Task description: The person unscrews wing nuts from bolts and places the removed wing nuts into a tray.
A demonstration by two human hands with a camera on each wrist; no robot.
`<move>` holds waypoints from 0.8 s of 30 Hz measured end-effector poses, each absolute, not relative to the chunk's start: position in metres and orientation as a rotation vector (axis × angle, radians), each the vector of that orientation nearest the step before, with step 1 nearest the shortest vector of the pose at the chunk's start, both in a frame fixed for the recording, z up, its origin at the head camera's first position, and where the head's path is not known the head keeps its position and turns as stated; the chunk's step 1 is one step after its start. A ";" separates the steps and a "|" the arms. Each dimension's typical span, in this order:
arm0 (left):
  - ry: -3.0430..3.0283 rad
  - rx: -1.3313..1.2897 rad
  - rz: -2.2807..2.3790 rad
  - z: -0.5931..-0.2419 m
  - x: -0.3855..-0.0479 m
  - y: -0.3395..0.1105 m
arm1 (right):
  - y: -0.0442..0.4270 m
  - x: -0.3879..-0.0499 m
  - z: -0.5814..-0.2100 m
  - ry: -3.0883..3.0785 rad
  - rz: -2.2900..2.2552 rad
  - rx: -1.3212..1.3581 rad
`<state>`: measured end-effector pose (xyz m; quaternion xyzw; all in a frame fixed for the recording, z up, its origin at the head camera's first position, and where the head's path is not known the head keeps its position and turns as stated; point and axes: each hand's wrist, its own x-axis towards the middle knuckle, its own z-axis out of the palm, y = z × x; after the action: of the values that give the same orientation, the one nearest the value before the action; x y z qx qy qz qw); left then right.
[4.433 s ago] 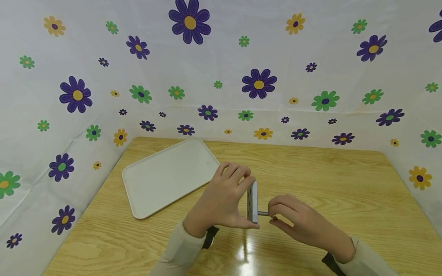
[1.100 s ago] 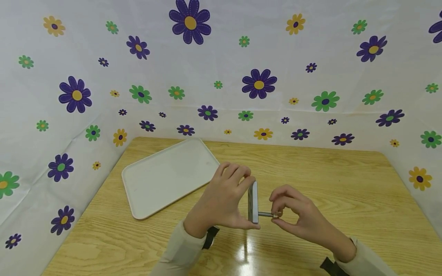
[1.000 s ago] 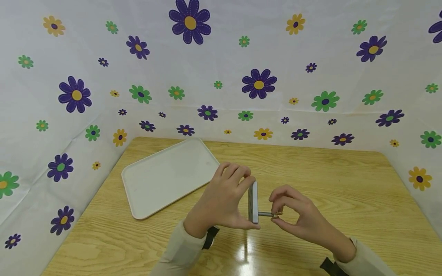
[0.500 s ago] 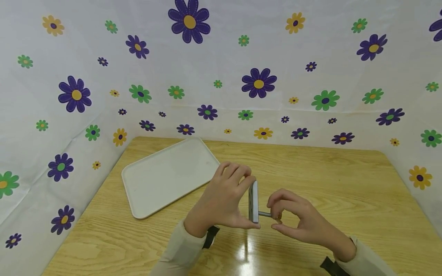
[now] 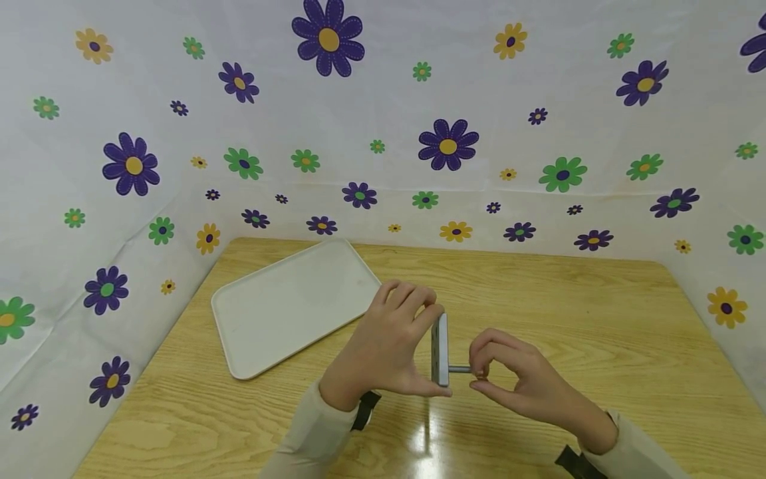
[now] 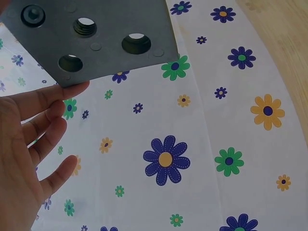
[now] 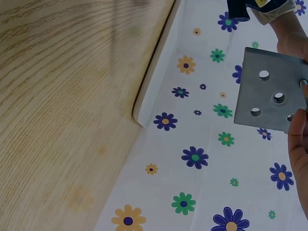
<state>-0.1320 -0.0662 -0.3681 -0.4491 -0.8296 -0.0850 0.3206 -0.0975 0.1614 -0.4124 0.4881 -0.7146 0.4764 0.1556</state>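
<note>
My left hand (image 5: 385,346) grips a grey metal plate (image 5: 443,349) by its top and bottom edges, fingers above and thumb below, holding it upright over the table. Several round holes go through the plate (image 6: 103,41) in the left wrist view; at least one shows threads, and the bolt's end (image 6: 33,15) sits in a corner hole. From the plate's right face a bolt (image 5: 459,369) sticks out sideways. My right hand (image 5: 526,382) pinches its outer end between thumb and forefinger, which partly hide the head. The right wrist view catches the plate (image 7: 272,86) beside my right fingers (image 7: 298,139).
A white tray (image 5: 287,313) lies at an angle on the left of the wooden table (image 5: 568,299), behind my left hand. A white flower-patterned cloth (image 5: 383,106) stands round the back and sides of the table.
My right fingers have shifted and rolled round the bolt's end, loosening half a second ago and pinching it again now. The left hand and plate have stayed nearly still.
</note>
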 end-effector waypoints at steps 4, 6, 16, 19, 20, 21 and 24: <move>-2.182 -1.185 -0.229 -0.368 -0.132 -0.066 | 0.160 -0.097 -0.410 -2.055 1.378 1.376; -2.176 -1.187 -0.226 -0.368 -0.132 -0.066 | 0.160 -0.096 -0.410 -2.056 1.374 1.359; -2.188 -1.179 -0.225 -0.368 -0.132 -0.066 | 0.161 -0.096 -0.410 -2.064 1.332 1.316; -2.195 -1.176 -0.226 -0.368 -0.132 -0.067 | 0.160 -0.097 -0.411 -2.039 1.319 1.355; -2.197 -1.175 -0.226 -0.368 -0.132 -0.067 | 0.160 -0.097 -0.411 -2.030 1.317 1.373; -2.199 -1.174 -0.225 -0.368 -0.132 -0.067 | 0.160 -0.098 -0.411 -2.024 1.325 1.392; -2.206 -1.174 -0.227 -0.368 -0.132 -0.068 | 0.161 -0.099 -0.412 -2.016 1.371 1.439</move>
<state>-0.1325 -0.0676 -0.3678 -0.4446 -0.8356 -0.0859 0.3109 -0.0988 0.1609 -0.4125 0.5022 -0.7036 0.4783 0.1546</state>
